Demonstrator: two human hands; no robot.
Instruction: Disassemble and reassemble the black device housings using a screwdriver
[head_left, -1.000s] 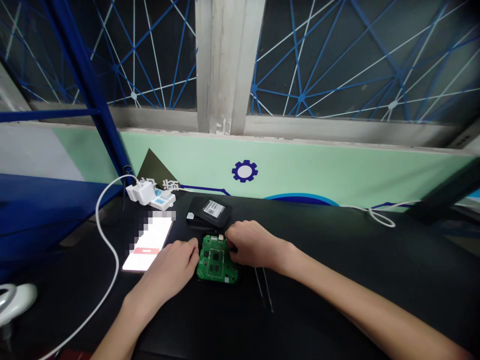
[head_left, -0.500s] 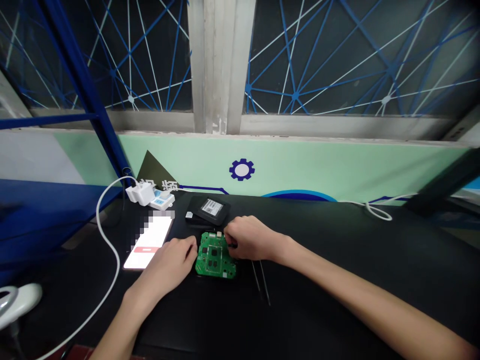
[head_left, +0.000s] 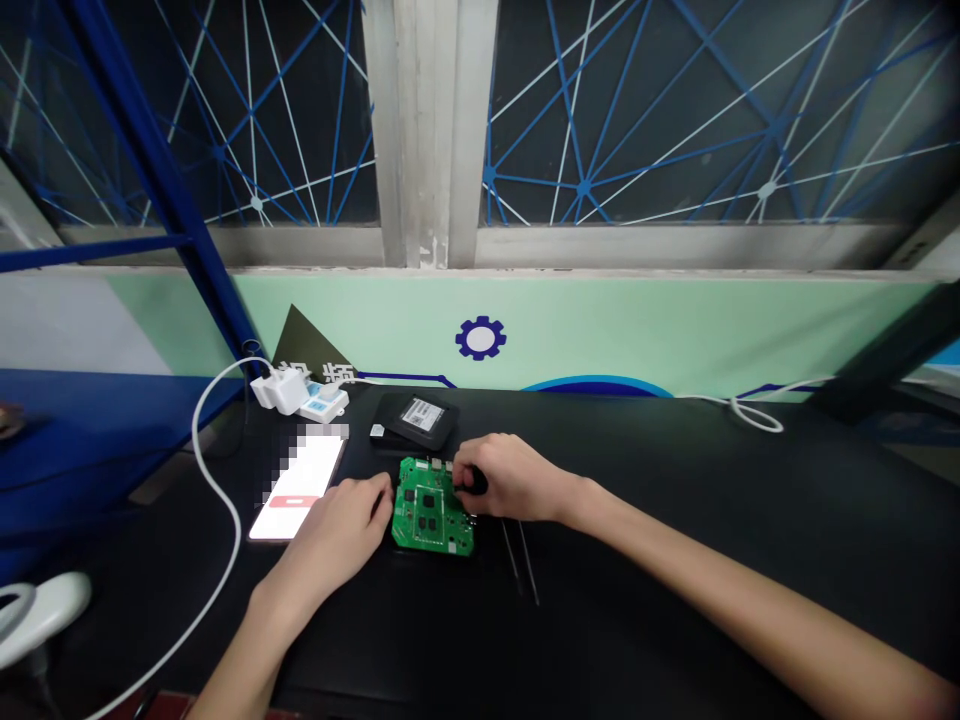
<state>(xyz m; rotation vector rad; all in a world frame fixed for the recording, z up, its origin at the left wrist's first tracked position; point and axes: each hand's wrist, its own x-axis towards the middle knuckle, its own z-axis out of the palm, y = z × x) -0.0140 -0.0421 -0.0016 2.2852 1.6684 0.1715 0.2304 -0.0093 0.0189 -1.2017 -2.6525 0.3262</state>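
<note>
At the back, a pale green painted wall [head_left: 637,320] under dark window panes [head_left: 645,110]; nearer, a smooth black desk [head_left: 675,500], at its middle a green, roughly square circuit board [head_left: 433,512], taken here as the clock's centre.

Left to right: at ten o'clock, white plastic plugs [head_left: 283,391]; at nine, a flat phone [head_left: 300,472] with a glowing white screen, apart from the board. Closer in at nine, the bare left hand [head_left: 349,522], fingers curled in beside the board's edge; cannot tell whether grasping it or merely resting there. Between eleven and twelve, flat black plastic boxes [head_left: 412,425], seemingly two stacked, untouched. Between two and three, the bare right hand [head_left: 514,478], fingers bent tightly at the board's right edge around a dark patch [head_left: 474,483], small object or mere shadow, cannot tell which. At four, two thin silvery metal prongs [head_left: 529,565], upper ends hidden by the hand; cannot tell whether held or lying loose.

Progress, as a judgement: board already bare and face up, no cover over it; close handling at the three o'clock edge apparently under way, not finished. Remaining steps: impossible to tell.

Look of the board: apparently flat on the desk, clipped at the left corners; small dark square chips at left and centre, within or near a pale rectangular outline; pale connectors along the twelve o'clock edge; bright metallic bits at the right, partly hidden.
</note>
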